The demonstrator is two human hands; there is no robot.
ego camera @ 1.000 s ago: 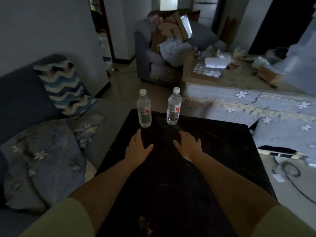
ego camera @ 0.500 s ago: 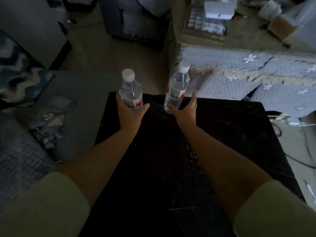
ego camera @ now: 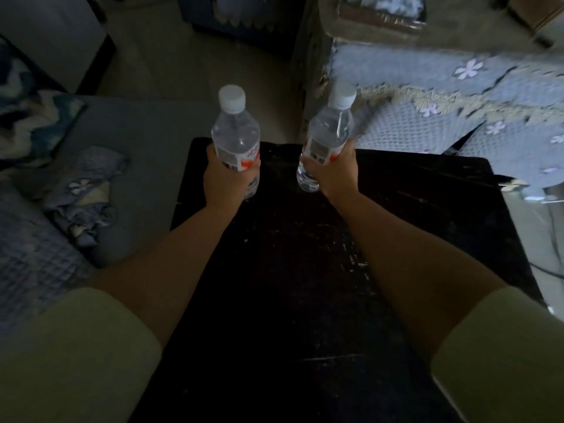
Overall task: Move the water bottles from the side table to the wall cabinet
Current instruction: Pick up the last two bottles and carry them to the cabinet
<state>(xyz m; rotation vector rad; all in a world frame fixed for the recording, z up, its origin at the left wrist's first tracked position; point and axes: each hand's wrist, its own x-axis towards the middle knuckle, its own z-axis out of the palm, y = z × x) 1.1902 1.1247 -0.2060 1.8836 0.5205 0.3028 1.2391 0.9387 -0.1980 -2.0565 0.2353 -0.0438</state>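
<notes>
Over the scratched black side table (ego camera: 305,285), my left hand (ego camera: 224,181) now wraps one clear plastic white-capped water bottle (ego camera: 236,135); my right hand (ego camera: 334,170), half a second ago merely reaching, now clasps the other bottle (ego camera: 329,132), both closer to me.

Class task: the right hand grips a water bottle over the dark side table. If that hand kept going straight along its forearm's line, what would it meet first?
Probably the floral quilted cover beyond the side table; depth is unclear, so the right hand and its water bottle might pass above it.

Home living room; sofa (ego camera: 146,166), patterned cushion (ego camera: 27,117)
</notes>
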